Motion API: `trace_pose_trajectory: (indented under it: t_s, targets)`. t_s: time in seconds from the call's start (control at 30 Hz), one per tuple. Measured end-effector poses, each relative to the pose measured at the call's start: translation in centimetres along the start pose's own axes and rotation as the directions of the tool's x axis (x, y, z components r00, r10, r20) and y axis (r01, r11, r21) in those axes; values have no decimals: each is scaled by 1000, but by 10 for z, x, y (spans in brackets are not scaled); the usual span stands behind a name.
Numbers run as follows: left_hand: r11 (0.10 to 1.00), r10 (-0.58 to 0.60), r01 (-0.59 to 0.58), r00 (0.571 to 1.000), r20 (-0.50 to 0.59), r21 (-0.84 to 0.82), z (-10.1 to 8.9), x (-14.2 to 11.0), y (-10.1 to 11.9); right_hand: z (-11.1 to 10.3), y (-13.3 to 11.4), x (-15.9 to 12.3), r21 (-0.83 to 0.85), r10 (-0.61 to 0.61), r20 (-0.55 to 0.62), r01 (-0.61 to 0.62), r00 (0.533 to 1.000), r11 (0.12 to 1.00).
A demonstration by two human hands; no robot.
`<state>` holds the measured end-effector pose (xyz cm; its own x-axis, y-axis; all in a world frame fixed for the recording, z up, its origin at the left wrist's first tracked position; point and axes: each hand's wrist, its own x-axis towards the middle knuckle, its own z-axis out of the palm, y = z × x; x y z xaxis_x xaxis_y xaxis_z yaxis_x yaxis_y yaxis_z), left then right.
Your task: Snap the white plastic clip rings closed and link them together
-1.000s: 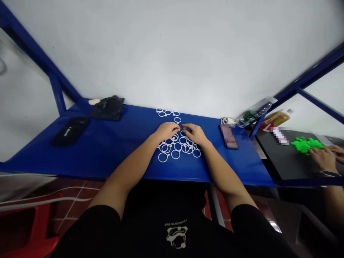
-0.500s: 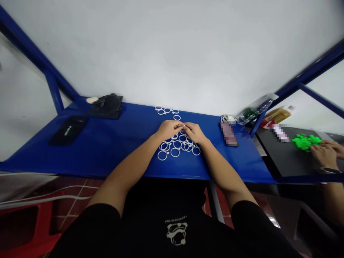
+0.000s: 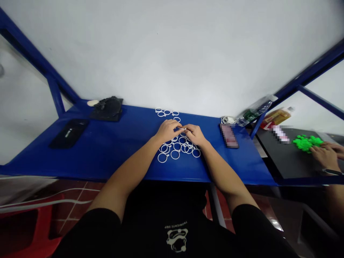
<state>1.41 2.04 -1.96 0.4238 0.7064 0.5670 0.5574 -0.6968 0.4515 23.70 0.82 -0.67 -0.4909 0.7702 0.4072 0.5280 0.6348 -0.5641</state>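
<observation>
My left hand [image 3: 168, 130] and my right hand [image 3: 195, 134] meet above the blue table [image 3: 129, 143]. Between their pinched fingertips is a small white ring [image 3: 183, 129], seen nearly edge-on; it looks like a plastic curtain ring with a small eyelet. Both hands grip it, and the fingers cover part of it. Under and in front of the hands lie several loose white rings [image 3: 162, 162], some overlapping. Beyond the hands, near the wall, several more white rings [image 3: 176, 115] lie close together.
At left are a black pouch [image 3: 69, 133] and a crumpled black bag [image 3: 109, 109]. A blurred-out phone [image 3: 229, 136], a coiled white cable [image 3: 228, 120] and a plastic bottle [image 3: 251, 114] lie at right. Further right, another person's hands [image 3: 326, 154] touch green pieces [image 3: 306, 143].
My fingertips have moved slightly apart, so more of the white ring shows between them. The view has tilted a little; the rings on the table stay in place.
</observation>
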Motion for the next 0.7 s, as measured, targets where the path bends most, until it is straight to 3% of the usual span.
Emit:
trace_pose_trajectory:
  t_s: [0.57,0.7]
  targets:
    - [998,68,-68,997,33,-18,5,-2,-4,1,4,0,-40,-25,-16,25,1000,999]
    - [997,52,-52,999,-11,-49,3,-1,-7,-1,2,0,-33,-40,-142,36,989,999]
